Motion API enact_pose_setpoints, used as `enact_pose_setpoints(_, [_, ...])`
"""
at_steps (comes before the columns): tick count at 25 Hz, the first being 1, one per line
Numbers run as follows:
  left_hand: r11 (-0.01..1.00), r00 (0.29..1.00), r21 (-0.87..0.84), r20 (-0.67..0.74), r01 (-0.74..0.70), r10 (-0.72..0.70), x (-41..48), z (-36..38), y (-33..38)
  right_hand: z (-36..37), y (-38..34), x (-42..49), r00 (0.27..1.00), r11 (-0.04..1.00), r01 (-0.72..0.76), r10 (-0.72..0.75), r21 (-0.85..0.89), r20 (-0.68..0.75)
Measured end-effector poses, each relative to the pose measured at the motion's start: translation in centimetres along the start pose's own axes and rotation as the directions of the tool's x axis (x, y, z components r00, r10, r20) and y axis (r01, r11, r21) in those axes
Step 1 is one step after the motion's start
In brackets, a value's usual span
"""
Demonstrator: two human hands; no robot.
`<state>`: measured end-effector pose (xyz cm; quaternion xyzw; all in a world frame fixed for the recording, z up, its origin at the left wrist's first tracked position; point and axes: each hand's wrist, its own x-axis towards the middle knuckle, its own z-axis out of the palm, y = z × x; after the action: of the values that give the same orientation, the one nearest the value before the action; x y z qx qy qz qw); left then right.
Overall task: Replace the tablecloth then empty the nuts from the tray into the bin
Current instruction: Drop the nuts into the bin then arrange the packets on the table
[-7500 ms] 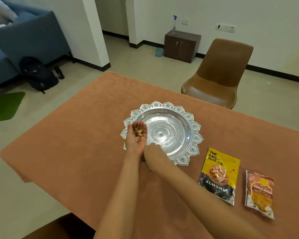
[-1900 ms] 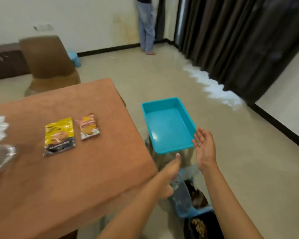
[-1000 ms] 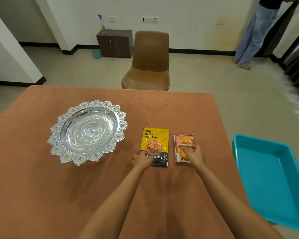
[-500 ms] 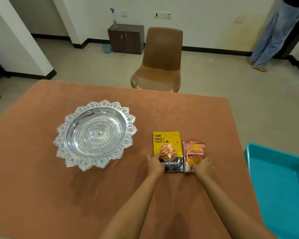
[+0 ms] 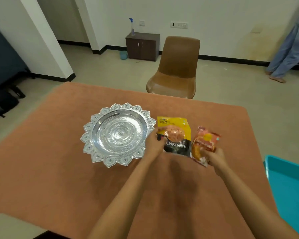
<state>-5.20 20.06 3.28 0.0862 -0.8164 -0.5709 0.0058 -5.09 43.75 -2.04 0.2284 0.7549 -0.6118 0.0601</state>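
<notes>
An orange-brown tablecloth (image 5: pixel 59 178) covers the table. On it stands an ornate silver tray (image 5: pixel 91 135), with no nuts in its bowl. Right of the tray, my left hand (image 5: pixel 154 144) grips the lower left edge of a yellow and black almonds packet (image 5: pixel 175 133), lifted and tilted off the cloth. My right hand (image 5: pixel 213 158) grips the lower end of an orange snack packet (image 5: pixel 205 144), also raised. A turquoise bin (image 5: pixel 290 188) shows at the right edge, beside the table.
A brown chair (image 5: pixel 177 69) stands behind the table's far edge. A small dark cabinet (image 5: pixel 142 46) with a spray bottle (image 5: pixel 132 26) is against the back wall. A person's legs (image 5: pixel 290 49) are at far right. A dark bag (image 5: pixel 2 102) lies on the floor at left.
Both hands have closed on the two packets and lifted them off the cloth; half a second ago the packets lay flat. Before that, I was at the bin with open hands.
</notes>
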Motion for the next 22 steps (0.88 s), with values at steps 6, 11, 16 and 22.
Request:
enact_pose_setpoints(6, [0.997,0.945,-0.066,-0.325,0.029,-0.049,1.8,-15.3,-3.6,8.3,-8.8,-1.3,0.983,0.945,0.098,-0.142,0.311,0.119])
enact_pose_setpoints(11, [0.975,0.911,0.156,-0.404,0.158,-0.083,2.5,-19.6,-7.9,15.1,-10.0,-1.8,0.942,0.944,0.129,-0.213,0.304,0.260])
enact_pose_setpoints(16, [0.665,0.879,0.718,-0.434,0.206,0.196,3.3,-18.5,-8.6,19.8,-10.8,-2.1,0.893,0.974,0.163,-0.212,0.155,0.397])
enact_pose_setpoints(22, [0.512,0.985,0.859,-0.102,0.019,0.136,2.9,-14.6,-8.6,25.2,-10.9,-1.9,0.883,0.939,0.283,-0.174,-0.197,0.436])
